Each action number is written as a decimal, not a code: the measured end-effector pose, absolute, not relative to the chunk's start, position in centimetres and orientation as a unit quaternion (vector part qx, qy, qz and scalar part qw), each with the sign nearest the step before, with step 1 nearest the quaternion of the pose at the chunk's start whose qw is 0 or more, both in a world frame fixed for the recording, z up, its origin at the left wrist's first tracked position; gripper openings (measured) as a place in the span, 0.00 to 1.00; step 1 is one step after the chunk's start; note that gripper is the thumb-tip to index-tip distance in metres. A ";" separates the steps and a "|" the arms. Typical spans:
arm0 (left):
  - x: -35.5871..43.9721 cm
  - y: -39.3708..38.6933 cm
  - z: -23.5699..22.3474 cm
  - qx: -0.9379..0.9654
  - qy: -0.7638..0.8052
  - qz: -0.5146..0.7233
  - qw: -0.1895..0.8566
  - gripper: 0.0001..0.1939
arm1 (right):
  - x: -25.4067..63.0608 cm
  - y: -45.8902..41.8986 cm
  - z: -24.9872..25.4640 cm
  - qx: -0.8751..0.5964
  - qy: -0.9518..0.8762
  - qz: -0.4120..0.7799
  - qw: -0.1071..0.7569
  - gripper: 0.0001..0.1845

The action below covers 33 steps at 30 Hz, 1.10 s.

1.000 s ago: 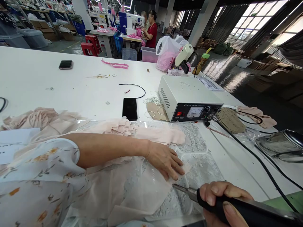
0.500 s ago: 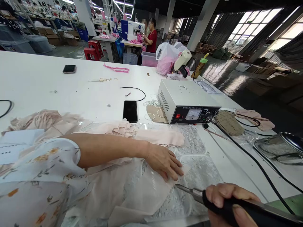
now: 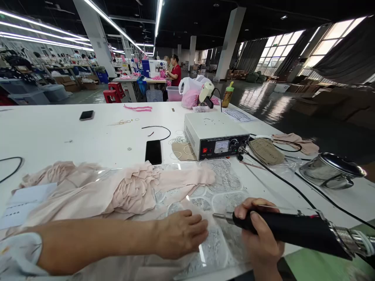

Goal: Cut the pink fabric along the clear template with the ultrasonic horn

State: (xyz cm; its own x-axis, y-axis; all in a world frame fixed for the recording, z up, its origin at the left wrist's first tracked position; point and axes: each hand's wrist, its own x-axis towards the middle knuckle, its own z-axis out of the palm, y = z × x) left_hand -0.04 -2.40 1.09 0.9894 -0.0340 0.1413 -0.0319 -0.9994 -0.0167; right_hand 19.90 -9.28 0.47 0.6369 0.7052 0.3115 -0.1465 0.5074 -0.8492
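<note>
My right hand (image 3: 260,230) is wrapped round the black body of an ultrasonic cutter (image 3: 293,228). Its narrow metal tip points left, just above a clear plastic template (image 3: 215,244) with curved outlines. To the left of that tip, my left hand (image 3: 183,234) is closed, its fingers curled in on thin pale pink fabric (image 3: 152,269) over the template. Just how the fingertips grip the cloth is hidden. Beyond my left forearm lies a ruffled stack of pale pink fabric pieces (image 3: 134,189), with a flat strip reaching right across the template.
A control box (image 3: 216,134) with a dial stands behind the template; its black cable runs right. Near it are a phone (image 3: 153,151), white rings on brown card (image 3: 183,150), and a lidded metal mug (image 3: 331,169). A person in red (image 3: 176,74) sits at a sewing machine.
My left hand has gone from lying flat to curled, and moved left and down with the thin fabric. The cutter has risen and come further into view. My head has tilted up.
</note>
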 end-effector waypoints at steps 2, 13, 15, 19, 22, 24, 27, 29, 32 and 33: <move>-0.4 -2.7 1.2 -0.996 0.036 -0.083 0.003 0.09 | 20.6 -10.2 0.6 -0.426 -0.341 0.270 0.793 0.06; -2.5 -3.8 -0.5 -0.992 -0.068 -0.094 -0.053 0.22 | 23.1 -14.3 1.3 -0.479 -0.252 0.288 0.790 0.08; -1.9 -2.9 -0.3 -0.993 -0.015 -0.091 -0.072 0.18 | 22.6 -13.9 2.0 -0.455 -0.201 0.281 0.821 0.08; -0.8 -1.8 0.3 -0.989 -0.031 -0.095 -0.107 0.17 | 22.6 -13.1 2.2 -0.401 -0.129 0.258 0.870 0.09; -0.1 -1.9 0.4 -0.988 -0.060 -0.089 -0.111 0.23 | 23.2 -12.7 1.3 -0.385 -0.124 0.247 0.881 0.09; 0.2 -2.0 0.4 -0.992 -0.030 -0.069 -0.105 0.23 | 23.4 -12.5 0.6 -0.382 -0.125 0.245 0.882 0.09; 0.4 -1.7 0.8 -0.994 0.009 -0.041 -0.105 0.20 | 23.3 -12.3 -0.2 -0.381 -0.133 0.255 0.878 0.08; 0.4 -1.5 1.1 -0.992 0.016 -0.041 -0.115 0.18 | 23.1 -12.2 -0.5 -0.380 -0.141 0.264 0.875 0.08; 0.3 -1.3 1.1 -0.990 0.021 -0.051 -0.130 0.17 | 23.0 -12.0 -0.8 -0.376 -0.149 0.272 0.873 0.07; 0.3 -1.3 1.1 -0.989 0.022 -0.052 -0.134 0.17 | 23.0 -11.9 -0.9 -0.374 -0.150 0.273 0.873 0.07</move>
State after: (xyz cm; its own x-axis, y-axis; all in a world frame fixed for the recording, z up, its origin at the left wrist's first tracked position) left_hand 0.29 -1.27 1.06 0.9937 -0.0287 0.1086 -0.0565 -0.9634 0.2620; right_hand 22.95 -11.88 -0.87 0.8055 0.5898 0.0581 -0.3645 0.5702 -0.7362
